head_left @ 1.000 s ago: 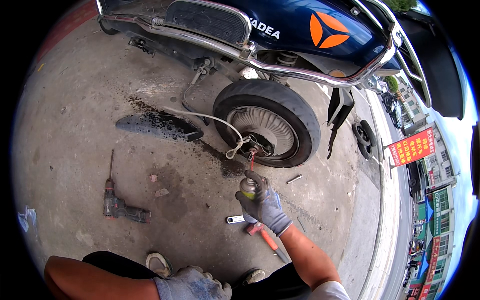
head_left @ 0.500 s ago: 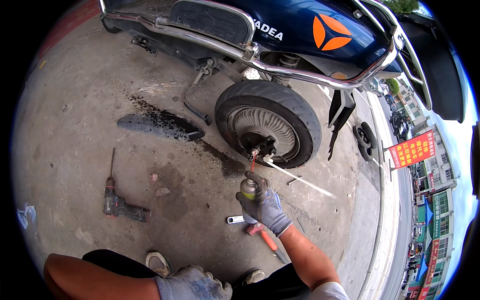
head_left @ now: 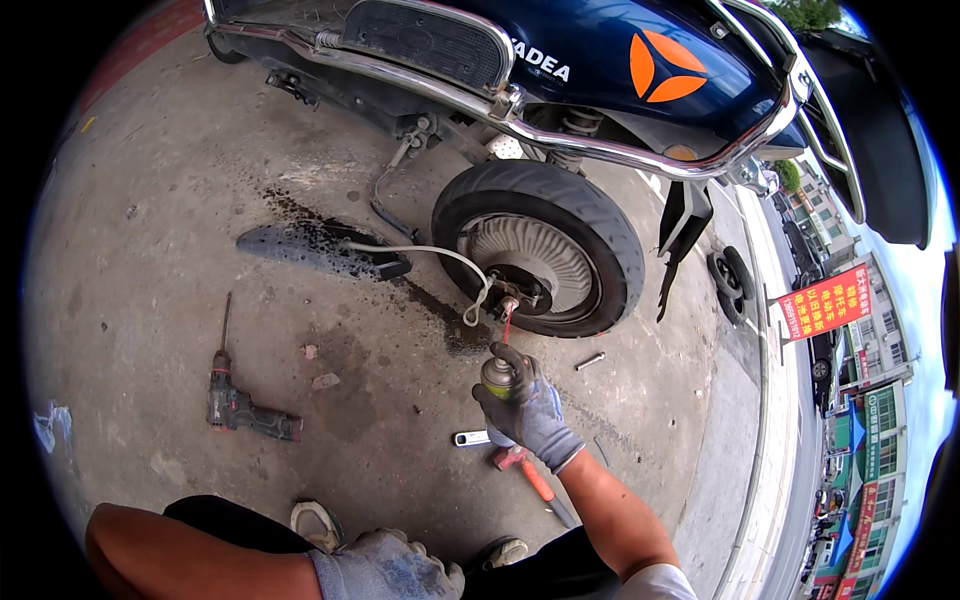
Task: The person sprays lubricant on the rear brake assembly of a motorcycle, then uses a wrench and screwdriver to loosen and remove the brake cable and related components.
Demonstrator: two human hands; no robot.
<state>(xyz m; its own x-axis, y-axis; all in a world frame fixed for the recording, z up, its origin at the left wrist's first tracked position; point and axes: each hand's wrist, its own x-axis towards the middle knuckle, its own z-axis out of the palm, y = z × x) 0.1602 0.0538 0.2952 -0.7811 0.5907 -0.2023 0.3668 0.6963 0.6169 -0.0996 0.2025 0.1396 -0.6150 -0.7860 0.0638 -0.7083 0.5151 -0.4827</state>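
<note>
My gloved right hand [head_left: 528,405] grips a spray can [head_left: 497,376], index finger on its top. From the can a thin red straw [head_left: 508,325] reaches up to the axle end at the hub of the scooter's rear wheel [head_left: 540,250]. A pale stream [head_left: 425,250] loops off the hub and arcs left, toward a dark curved panel [head_left: 310,250] on the wet-spotted ground. My gloved left hand [head_left: 390,566] rests low by my legs, fingers curled in, with nothing visible in it.
A cordless drill [head_left: 245,405] with a long bit lies at left. Near my right hand lie a hammer [head_left: 535,478] with an orange handle and a wrench-like tool [head_left: 470,438]. A bolt [head_left: 591,361] is right of the wheel. The blue scooter [head_left: 600,50] stands above; loose tyres [head_left: 731,285] lie farther right.
The pale stream left the hub toward the lower right before; now it loops and arcs to the left. Both hands and the can stay nearly where they were.
</note>
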